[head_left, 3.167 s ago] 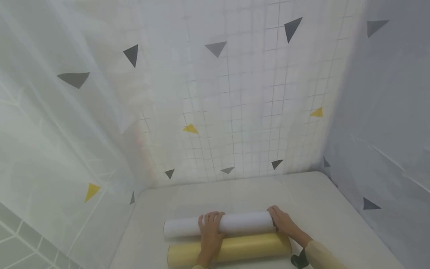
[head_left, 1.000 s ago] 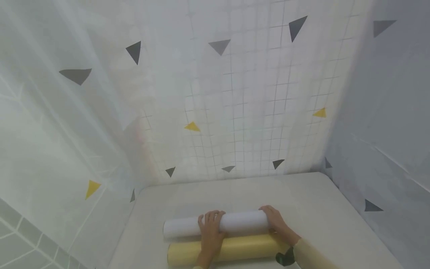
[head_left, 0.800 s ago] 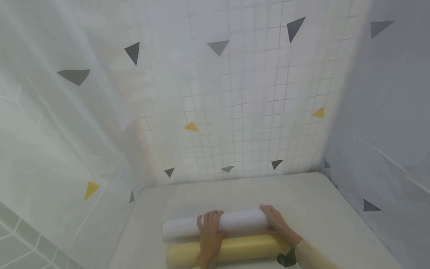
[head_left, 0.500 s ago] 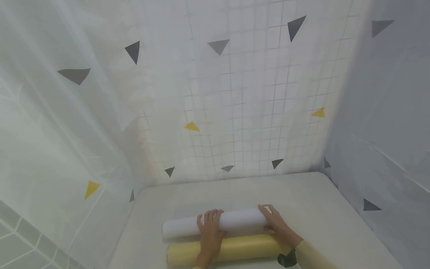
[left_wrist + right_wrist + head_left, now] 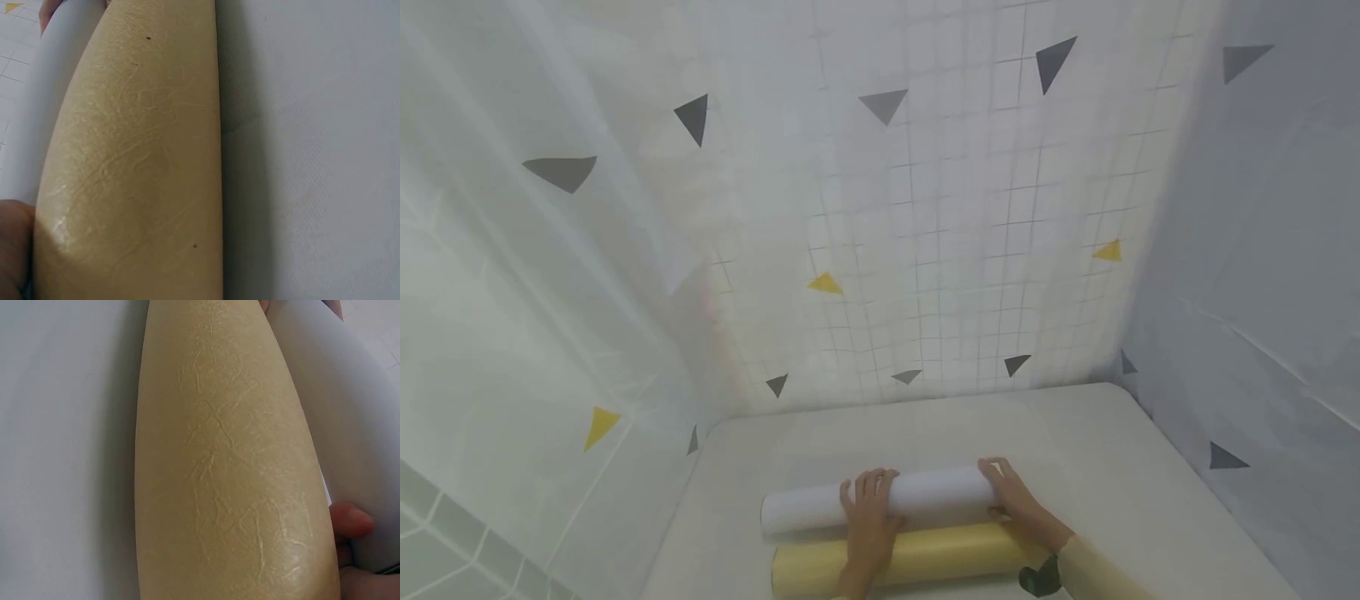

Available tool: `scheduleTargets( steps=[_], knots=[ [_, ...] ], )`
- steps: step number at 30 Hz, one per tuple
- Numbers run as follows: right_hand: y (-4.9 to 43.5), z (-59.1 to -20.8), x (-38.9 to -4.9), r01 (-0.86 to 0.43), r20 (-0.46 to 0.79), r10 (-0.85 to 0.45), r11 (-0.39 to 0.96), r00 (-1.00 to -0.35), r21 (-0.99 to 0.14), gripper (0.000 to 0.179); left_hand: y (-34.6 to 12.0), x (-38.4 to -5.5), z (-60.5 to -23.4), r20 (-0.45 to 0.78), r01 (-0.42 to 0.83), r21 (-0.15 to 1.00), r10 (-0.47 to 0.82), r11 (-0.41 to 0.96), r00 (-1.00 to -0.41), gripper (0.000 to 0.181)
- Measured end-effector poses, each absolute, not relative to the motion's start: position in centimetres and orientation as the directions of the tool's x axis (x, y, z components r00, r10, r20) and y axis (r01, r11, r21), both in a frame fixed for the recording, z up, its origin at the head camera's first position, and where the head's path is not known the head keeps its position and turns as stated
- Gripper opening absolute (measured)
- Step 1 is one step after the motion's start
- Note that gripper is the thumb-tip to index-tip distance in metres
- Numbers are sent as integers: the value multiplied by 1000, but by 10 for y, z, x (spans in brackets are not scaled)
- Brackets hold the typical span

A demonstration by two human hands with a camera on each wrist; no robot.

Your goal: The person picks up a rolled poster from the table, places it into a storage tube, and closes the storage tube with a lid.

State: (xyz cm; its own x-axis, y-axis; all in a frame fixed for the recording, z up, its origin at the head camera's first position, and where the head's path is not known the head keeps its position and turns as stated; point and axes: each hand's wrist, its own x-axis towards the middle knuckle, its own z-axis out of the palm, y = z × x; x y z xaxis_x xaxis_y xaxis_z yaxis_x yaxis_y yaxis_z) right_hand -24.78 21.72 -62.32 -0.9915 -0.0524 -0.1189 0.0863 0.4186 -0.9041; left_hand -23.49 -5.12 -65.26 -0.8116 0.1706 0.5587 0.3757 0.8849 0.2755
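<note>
A long white roll lies across the white surface in the head view. Just nearer to the person, a yellow-tan roll with a finely wrinkled skin lies roughly alongside it. My left hand grips the white roll left of its middle, fingers bent over the top, its wrist crossing above the yellow-tan roll. At the right end my right hand holds the white roll, fingers on top and thumb against the near side. That hand covers much of the roll's right end. In both wrist views the yellow-tan roll fills the middle.
Under the rolls is a broad white surface with rounded back corners. Pale translucent sheeting with grey and yellow triangles rises behind it, and similar sheeting stands at both sides. A dark green patch shows beside the right sleeve.
Since the oldest frame, my right hand and sleeve have shifted slightly left, farther onto the white roll's right end. My left hand keeps its place; the yellow-tan roll looks unmoved.
</note>
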Motion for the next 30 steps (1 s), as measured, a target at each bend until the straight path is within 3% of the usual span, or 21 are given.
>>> scheduleTargets(
  steps=[7,23,30],
  knots=[
    [214,-625,-251,182,-183,23,274,-983,-944,45,-51,-233,-654,555,373,268,174,889,-813,78],
    [206,-625,-249,197,-182,76,313,-980,-929,41,-53,-228,-649,500,365,307,177,879,-847,75],
    [205,-626,-241,196,-179,86,293,-980,-936,44,-53,-228,-653,524,363,274,178,891,-833,77]
  ],
)
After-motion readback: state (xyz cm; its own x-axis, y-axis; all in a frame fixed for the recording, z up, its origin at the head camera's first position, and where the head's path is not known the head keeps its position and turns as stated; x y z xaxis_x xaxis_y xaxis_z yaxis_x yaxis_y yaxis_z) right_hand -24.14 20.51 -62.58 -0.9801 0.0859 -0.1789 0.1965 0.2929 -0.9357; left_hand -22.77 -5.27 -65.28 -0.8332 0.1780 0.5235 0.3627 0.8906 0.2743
